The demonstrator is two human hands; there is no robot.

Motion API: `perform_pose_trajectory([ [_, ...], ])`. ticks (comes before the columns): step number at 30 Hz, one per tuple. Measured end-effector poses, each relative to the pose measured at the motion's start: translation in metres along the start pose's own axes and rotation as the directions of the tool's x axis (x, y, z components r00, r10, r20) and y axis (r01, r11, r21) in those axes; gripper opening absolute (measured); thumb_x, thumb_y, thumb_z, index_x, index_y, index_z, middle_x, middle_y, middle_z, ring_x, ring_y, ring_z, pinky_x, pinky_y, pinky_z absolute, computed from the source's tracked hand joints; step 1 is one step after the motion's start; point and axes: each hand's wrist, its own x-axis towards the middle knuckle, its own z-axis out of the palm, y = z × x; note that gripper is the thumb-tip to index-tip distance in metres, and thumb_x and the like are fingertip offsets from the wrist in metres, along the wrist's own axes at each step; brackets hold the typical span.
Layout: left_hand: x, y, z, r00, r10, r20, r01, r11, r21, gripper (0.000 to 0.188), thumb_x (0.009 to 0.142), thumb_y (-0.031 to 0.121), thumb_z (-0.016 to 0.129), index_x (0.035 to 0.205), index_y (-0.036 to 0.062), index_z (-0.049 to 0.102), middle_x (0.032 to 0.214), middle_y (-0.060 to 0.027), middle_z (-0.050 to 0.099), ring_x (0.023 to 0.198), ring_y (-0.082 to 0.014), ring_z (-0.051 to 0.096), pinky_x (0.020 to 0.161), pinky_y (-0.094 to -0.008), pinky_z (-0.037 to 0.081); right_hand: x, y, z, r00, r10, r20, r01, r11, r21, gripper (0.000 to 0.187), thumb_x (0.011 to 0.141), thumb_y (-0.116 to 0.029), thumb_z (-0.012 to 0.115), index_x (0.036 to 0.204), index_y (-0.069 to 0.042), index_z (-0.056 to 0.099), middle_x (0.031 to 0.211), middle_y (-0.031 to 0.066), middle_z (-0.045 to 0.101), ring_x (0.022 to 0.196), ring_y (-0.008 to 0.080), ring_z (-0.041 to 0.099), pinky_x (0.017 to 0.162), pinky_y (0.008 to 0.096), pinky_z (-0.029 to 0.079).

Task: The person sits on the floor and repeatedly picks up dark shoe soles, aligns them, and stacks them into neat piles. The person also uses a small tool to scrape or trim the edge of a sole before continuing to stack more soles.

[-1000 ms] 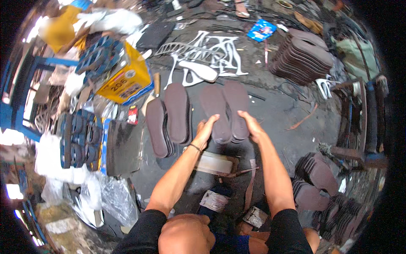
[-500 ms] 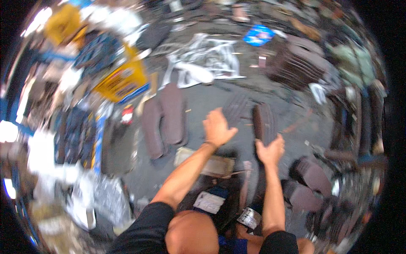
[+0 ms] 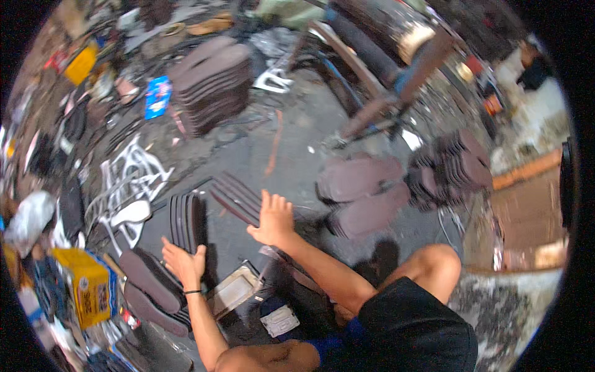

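Observation:
In front of me, two short stacks of dark brown shoe soles stand on edge on a grey surface. My left hand, with a dark band at the wrist, is at the near end of the left sole stack; its fingers are spread and its thumb is raised. Against the near end of the right sole stack rests my right hand, fingers stretched out and apart. Blur hides how firmly either hand touches. Flat brown soles lie left of my left hand. Between my forearms is a pale block.
A tall sole stack stands at the far left of centre; more sole piles lie to the right. A white cut-out frame, a yellow box and a blue packet are leftward. A metal stand rises at the back right.
My view has swung to the right, so the scene has shifted left and tilted. Both hands remain by the two sole stacks, which seem to keep their places relative to each other.

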Motion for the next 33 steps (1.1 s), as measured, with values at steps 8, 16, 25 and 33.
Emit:
perform_pose_trajectory([
  [8,-0.006,-0.019,0.038,0.994,0.037,-0.102,-0.028,0.996,0.086,0.117,0.067,0.035,0.086,0.155,-0.0029,0.019,0.134,-0.0253,0.050,0.124,-0.0428,0.049,0.104,-0.0529,0.039,-0.009,0.004,0.025,0.999,0.034,0.016,-0.033,0.999,-0.044,0.108,0.065,-0.053,0.084,0.143,0.004,0.036,0.118,0.0166,0.052,0.112,0.0313,0.050,0.094,0.0452,0.040],
  [16,-0.005,-0.022,0.038,0.994,0.041,-0.099,-0.029,0.993,0.118,0.114,0.072,0.045,0.084,0.155,-0.0013,0.021,0.140,-0.0243,0.048,0.128,-0.0416,0.047,0.103,-0.0548,0.040,-0.009,0.003,0.024,1.000,0.010,0.018,-0.009,0.999,-0.053,0.107,0.068,-0.053,0.082,0.143,0.008,0.036,0.121,0.0172,0.053,0.113,0.0313,0.049,0.094,0.0457,0.039],
  [25,0.024,-0.033,0.037,0.998,0.038,-0.049,-0.034,0.997,0.073,0.112,0.072,0.047,0.085,0.154,0.0006,0.023,0.143,-0.0249,0.044,0.132,-0.0437,0.044,0.107,-0.0584,0.037,0.004,0.000,-0.084,0.959,-0.093,0.267,-0.024,0.915,0.404,0.105,0.071,-0.055,0.079,0.140,0.012,0.036,0.141,0.0290,0.047,0.134,0.0397,0.046,0.108,0.0529,0.040],
  [33,0.051,0.127,-0.137,0.911,0.395,0.116,-0.146,0.573,-0.806,0.087,0.081,0.039,0.078,0.140,-0.0097,0.037,0.125,-0.0174,0.057,0.113,-0.0273,0.055,0.104,-0.0368,0.040,-0.035,0.128,-0.376,0.964,-0.197,0.180,0.082,0.861,0.502,0.075,0.077,-0.063,0.068,0.135,-0.016,0.064,0.139,0.0156,0.060,0.127,0.0262,0.056,0.109,0.0405,0.042],
])
